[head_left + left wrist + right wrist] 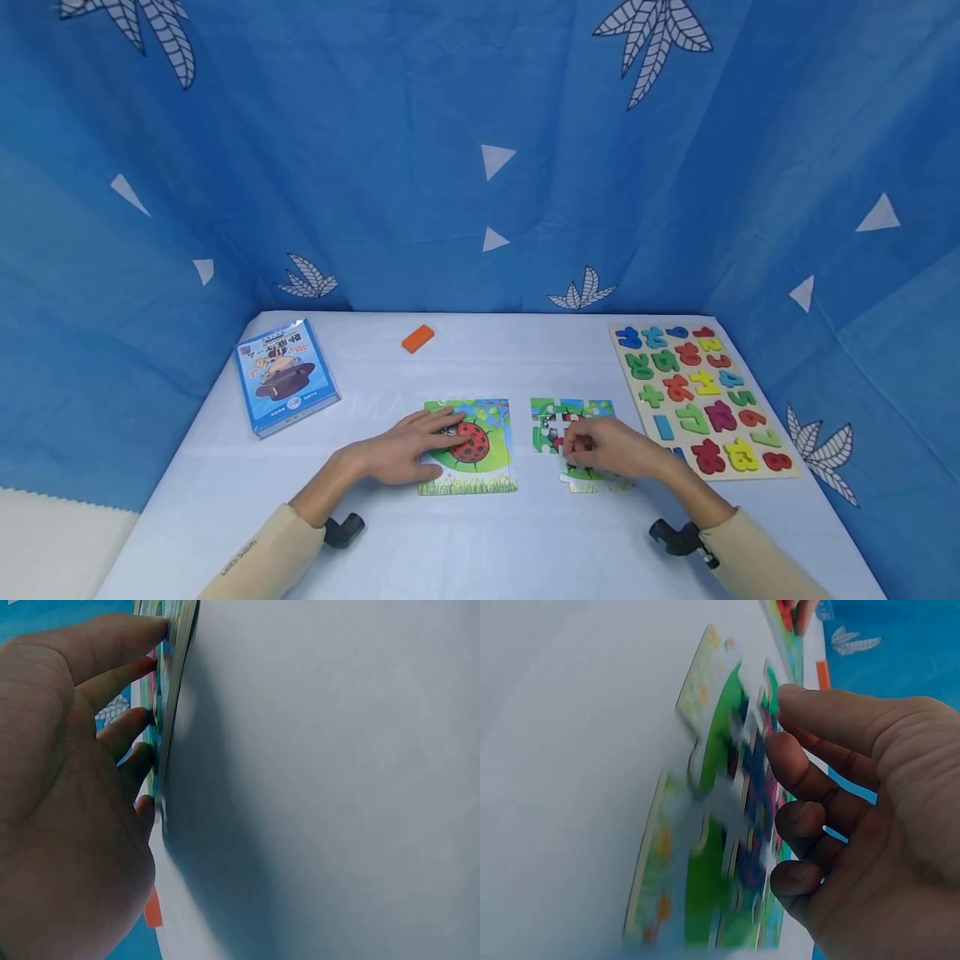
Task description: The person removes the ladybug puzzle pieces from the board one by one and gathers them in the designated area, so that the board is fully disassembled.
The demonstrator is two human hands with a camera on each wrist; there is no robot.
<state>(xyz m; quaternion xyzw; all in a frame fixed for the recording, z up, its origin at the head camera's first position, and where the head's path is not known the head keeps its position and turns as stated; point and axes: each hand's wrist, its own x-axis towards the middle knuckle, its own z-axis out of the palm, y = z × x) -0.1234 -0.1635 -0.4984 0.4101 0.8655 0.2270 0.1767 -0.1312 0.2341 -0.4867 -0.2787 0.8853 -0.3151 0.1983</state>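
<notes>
My left hand point(408, 446) lies with its fingers spread on a square ladybug picture board point(483, 479). In the left wrist view those fingers point(127, 724) reach over the board's thin edge point(174, 712). To the right lies a partly joined ladybug jigsaw puzzle point(543, 412), with a gap at its near left corner. Over the middle of it is my right hand point(611, 446), fingers bent and thumb close to the index finger. From the right wrist view, the fingertips are at the green pieces point(720, 727); whether they pinch one is hidden.
A blue game box point(288, 379) lies at the back left. An orange block point(417, 338) is near the table's back edge. On the right, a wooden number board point(652, 400) holds coloured numerals. Blue patterned cloth point(450, 208) surrounds the white table point(480, 550).
</notes>
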